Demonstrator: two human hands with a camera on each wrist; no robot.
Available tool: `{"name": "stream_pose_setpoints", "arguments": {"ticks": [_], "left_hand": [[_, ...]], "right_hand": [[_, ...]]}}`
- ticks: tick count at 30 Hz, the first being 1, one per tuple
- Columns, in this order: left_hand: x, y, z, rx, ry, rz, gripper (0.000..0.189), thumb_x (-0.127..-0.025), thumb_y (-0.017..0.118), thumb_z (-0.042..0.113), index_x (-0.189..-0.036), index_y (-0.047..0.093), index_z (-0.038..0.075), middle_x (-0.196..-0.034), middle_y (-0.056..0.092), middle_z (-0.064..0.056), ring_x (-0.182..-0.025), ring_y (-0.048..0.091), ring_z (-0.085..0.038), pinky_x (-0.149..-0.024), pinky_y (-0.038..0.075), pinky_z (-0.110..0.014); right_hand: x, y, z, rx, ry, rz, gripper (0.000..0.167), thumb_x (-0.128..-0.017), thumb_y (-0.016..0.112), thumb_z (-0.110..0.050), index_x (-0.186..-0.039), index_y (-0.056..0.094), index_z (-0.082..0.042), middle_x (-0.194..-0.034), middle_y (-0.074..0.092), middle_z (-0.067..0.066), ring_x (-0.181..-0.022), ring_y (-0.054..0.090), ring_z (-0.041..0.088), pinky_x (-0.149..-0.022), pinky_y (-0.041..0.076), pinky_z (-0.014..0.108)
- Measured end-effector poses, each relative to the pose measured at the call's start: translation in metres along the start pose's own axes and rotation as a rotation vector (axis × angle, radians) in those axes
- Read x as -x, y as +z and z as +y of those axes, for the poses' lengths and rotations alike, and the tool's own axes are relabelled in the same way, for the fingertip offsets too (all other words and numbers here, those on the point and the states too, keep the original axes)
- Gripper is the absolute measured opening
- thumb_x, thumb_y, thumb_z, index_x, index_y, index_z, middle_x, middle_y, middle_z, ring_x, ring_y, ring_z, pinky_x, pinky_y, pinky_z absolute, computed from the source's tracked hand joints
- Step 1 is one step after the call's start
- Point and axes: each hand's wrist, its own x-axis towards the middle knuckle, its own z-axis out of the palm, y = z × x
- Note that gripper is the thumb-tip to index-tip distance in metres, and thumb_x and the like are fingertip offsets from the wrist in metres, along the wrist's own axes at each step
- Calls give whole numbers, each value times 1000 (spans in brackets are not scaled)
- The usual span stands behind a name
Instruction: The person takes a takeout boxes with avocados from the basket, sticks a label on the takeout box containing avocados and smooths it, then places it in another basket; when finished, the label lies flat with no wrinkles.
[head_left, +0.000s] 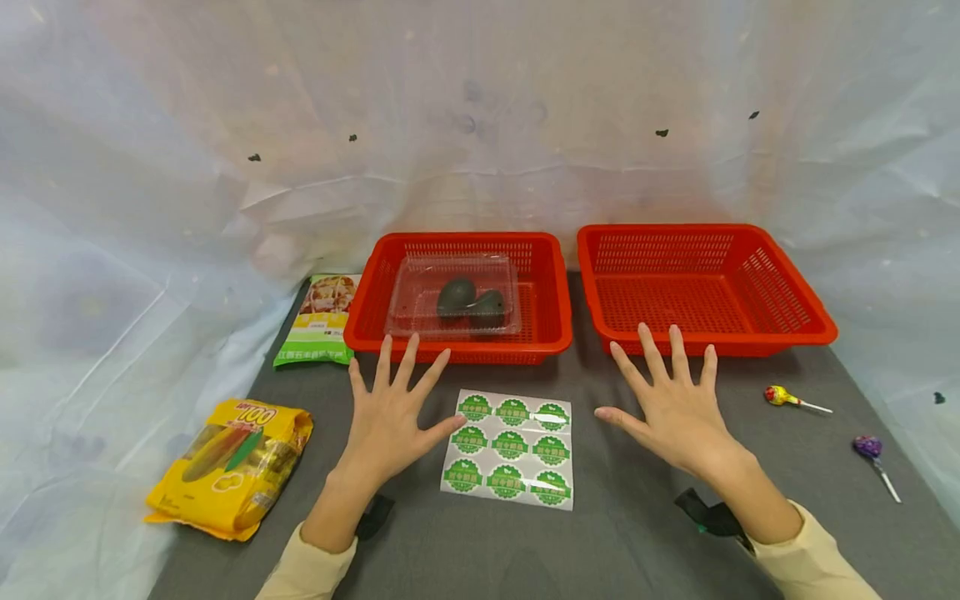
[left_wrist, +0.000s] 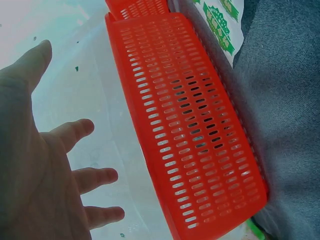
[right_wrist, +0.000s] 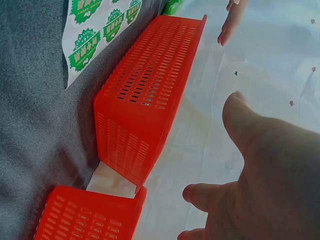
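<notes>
My left hand (head_left: pixel 387 425) is spread with straight fingers, palm down, in front of the left red basket (head_left: pixel 459 357). It holds nothing. My right hand (head_left: pixel 678 408) is likewise spread and holds nothing, its fingertips towards the right red basket (head_left: pixel 705 340). Between the hands lies a sheet of round green stickers (head_left: pixel 508 450). Inside the left basket sits a clear plastic clamshell box (head_left: pixel 420 287), with two dark green egg-shaped items (head_left: pixel 456 297) showing at it. In the left wrist view, the perforated basket wall (left_wrist: pixel 185 120) stands beyond the left fingers.
A yellow snack bag (head_left: pixel 232 467) lies at the left. Beside the left basket is a green and white food packet (head_left: pixel 318 321). At the right lie a yellow-red lollipop (head_left: pixel 780 395) and a purple lollipop (head_left: pixel 868 447). Pale plastic sheeting (head_left: pixel 480 117) hangs behind the table.
</notes>
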Motion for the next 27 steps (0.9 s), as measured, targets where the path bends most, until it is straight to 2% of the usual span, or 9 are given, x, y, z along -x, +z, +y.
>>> {"name": "stream_pose_setpoints", "arguments": {"ticks": [6,9,11,15,17,19,21,24,27], "left_hand": [[1,-1,-2,-3,-3,5,93,-82,55,77,-158,28,32,-166,14,-10,-149,9,-45,-104,7,-81],[1,1,-6,99,-32,35,87,-86,57,71,-157,32,29,-164,22,-11,-148,16,-42,-107,10,-78],[2,2,-10,305,-112,92,74,-91,63,57,-153,42,22,-158,36,-11,-145,30,-35,-111,20,-69],[4,5,-21,983,-363,328,40,-95,70,17,-130,62,-1,-130,61,-19,-118,59,-27,-103,47,-43],[5,7,-28,1286,-500,465,33,-94,68,4,-124,61,-8,-120,62,-25,-107,65,-26,-92,54,-37],[5,10,-36,1511,-647,553,36,-94,66,-1,-127,54,-9,-117,59,-26,-101,67,-26,-87,56,-36],[3,14,-42,1681,-794,599,42,-94,66,-1,-132,47,-3,-117,56,-23,-102,67,-29,-87,56,-40],[0,21,-48,1813,-970,607,52,-94,68,7,-137,38,7,-115,54,-16,-110,65,-34,-89,55,-43],[-7,26,-50,1851,-1030,602,61,-93,71,13,-141,33,9,-117,54,-15,-117,61,-40,-89,55,-42]], "right_hand": [[-3,1,-1,-5,-7,-8,91,-89,52,-73,-158,29,-19,-165,8,19,-148,-3,49,-107,-13,74],[-4,1,-1,-15,-10,-10,90,-90,52,-72,-158,29,-18,-165,7,18,-148,-3,49,-107,-12,74],[-6,1,-1,-19,-13,-9,90,-90,53,-71,-158,29,-18,-165,7,18,-148,-4,48,-107,-11,74],[-10,2,2,-12,-18,-8,90,-89,59,-66,-158,29,-15,-165,7,20,-148,-5,48,-108,-10,75],[-13,2,4,-6,-27,2,90,-88,64,-61,-157,31,-13,-164,10,22,-148,-4,50,-108,-9,75],[-17,1,5,1,-40,14,89,-88,68,-57,-156,33,-12,-163,12,24,-147,-2,51,-108,-7,75],[-24,-1,5,9,-57,28,87,-87,71,-53,-155,36,-10,-161,16,26,-146,0,52,-108,-5,76],[-41,-7,3,15,-87,58,82,-88,72,-47,-152,40,-9,-159,21,27,-146,5,52,-109,-3,75],[-68,-12,-1,7,-124,86,75,-90,71,-43,-150,43,-7,-158,26,26,-146,10,50,-111,-3,72]]}}
